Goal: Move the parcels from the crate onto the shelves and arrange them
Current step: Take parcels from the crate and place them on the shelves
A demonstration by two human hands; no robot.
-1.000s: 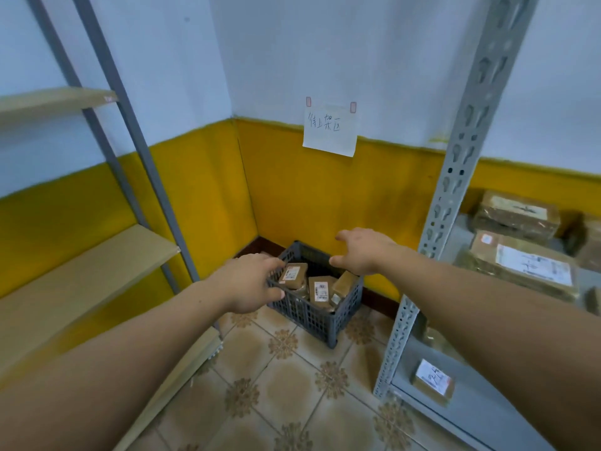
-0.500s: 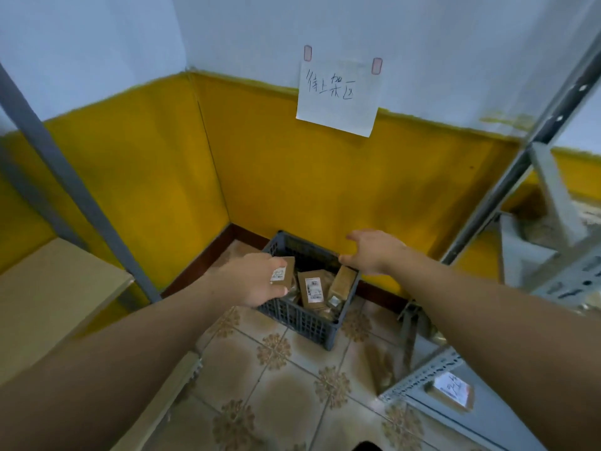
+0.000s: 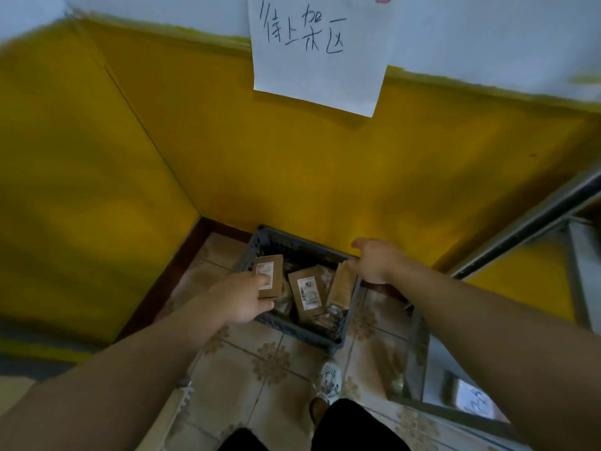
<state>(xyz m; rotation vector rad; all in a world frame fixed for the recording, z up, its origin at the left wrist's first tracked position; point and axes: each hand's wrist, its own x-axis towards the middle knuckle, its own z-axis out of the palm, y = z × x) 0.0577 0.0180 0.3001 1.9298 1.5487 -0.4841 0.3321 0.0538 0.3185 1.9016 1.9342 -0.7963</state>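
A dark grey crate (image 3: 292, 330) sits on the tiled floor in the corner of the yellow walls. It holds several brown parcels with white labels: one at the left (image 3: 273, 271), one in the middle (image 3: 309, 294) and one leaning at the right (image 3: 341, 284). My left hand (image 3: 240, 297) is at the crate's left rim, and its thumb lies against the left parcel's label corner. Its fingers are loosely bent, and I see no firm grip. My right hand (image 3: 374, 262) hovers over the crate's right rim with spread fingers beside the right parcel.
A handwritten paper note (image 3: 318, 50) hangs on the wall above the crate. A grey metal shelf frame (image 3: 520, 229) stands at the right, with a labelled parcel (image 3: 474, 402) on its low shelf. A wooden shelf edge (image 3: 13, 388) shows at the lower left. My shoe (image 3: 330, 379) is just before the crate.
The view has dropped and closed in on the crate. Both hands have come down to its rims, and the left thumb now touches the left parcel.
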